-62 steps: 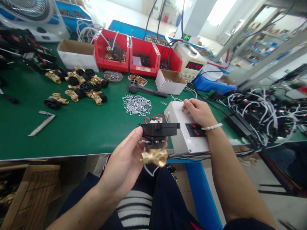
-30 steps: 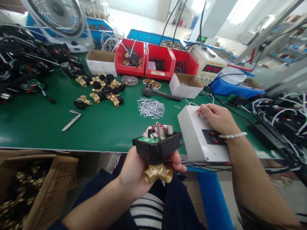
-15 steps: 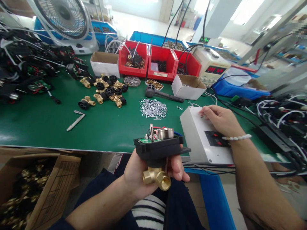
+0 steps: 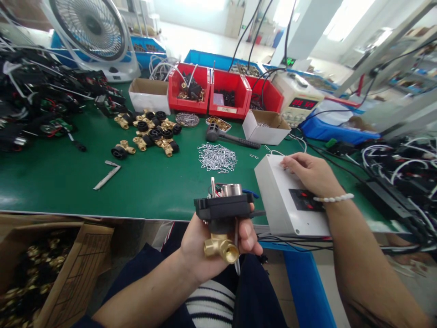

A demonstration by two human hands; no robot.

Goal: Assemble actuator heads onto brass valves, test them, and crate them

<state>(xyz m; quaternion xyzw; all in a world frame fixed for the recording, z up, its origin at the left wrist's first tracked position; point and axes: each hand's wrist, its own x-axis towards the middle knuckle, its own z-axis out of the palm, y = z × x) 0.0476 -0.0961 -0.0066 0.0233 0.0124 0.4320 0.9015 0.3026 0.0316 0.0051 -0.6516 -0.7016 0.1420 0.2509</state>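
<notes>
My left hand [image 4: 194,248] is wrapped round a motorised brass valve [image 4: 223,207], held upright in front of the table's near edge. Its black housing has no lid, so a silver motor [image 4: 232,190], an upright metal pin and some wires show on top. The brass ports [image 4: 220,249] point down and toward me. My right hand [image 4: 309,171] rests on a light grey control box [image 4: 290,218] at the right. Its thumb and fingers are closed together at the box's far edge, over a small part that they mostly hide. Beneath the palm lies a black panel with red parts [image 4: 303,199].
Silver clip pins [image 4: 217,158] lie in a pile behind the valve, near a black mallet [image 4: 232,136]. Brass fittings with black caps [image 4: 153,130] stand to the left. Red bins [image 4: 228,102], a power supply [image 4: 297,98] and a fan [image 4: 92,32] line the back.
My left hand has turned the valve slightly, so less of the housing's inside shows, and has drawn it a little left. My right hand stays at the same spot on the box.
</notes>
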